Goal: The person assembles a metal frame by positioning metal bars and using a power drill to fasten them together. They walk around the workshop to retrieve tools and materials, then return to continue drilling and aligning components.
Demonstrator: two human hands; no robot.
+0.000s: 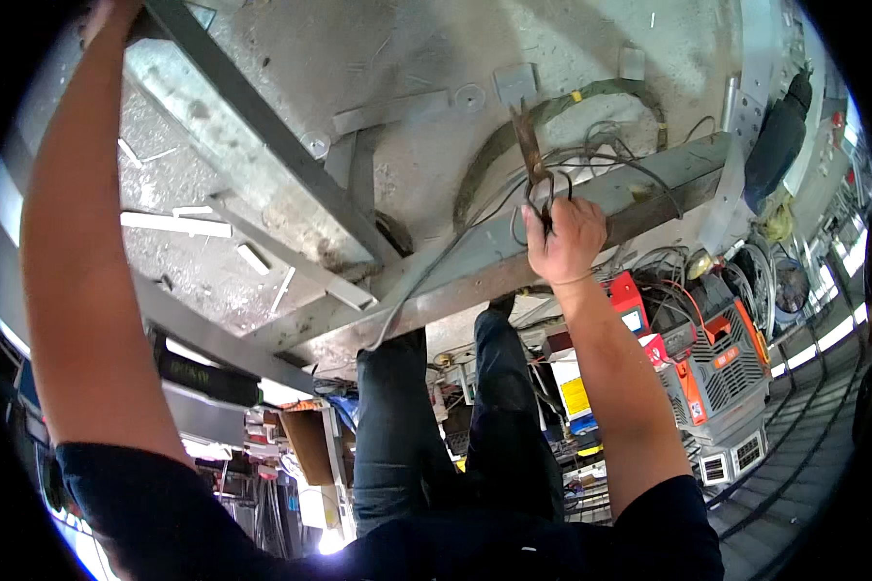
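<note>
Concrete floor lies beneath the metal frame; your right hand clenches pliers among wires, your left hand's fingers unclear.

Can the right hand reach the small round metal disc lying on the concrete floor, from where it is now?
Probably yes. The right hand, closed on a rusty tool among dark wires, is near the disc. Only bare concrete lies between, but it must first let go.

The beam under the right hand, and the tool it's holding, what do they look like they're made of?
The beam looks like metal with a dull grey finish, rust-brown along its lower edge. The tool in the right hand seems rusty steel, brown and matt; its exact kind is hard to tell.
</note>
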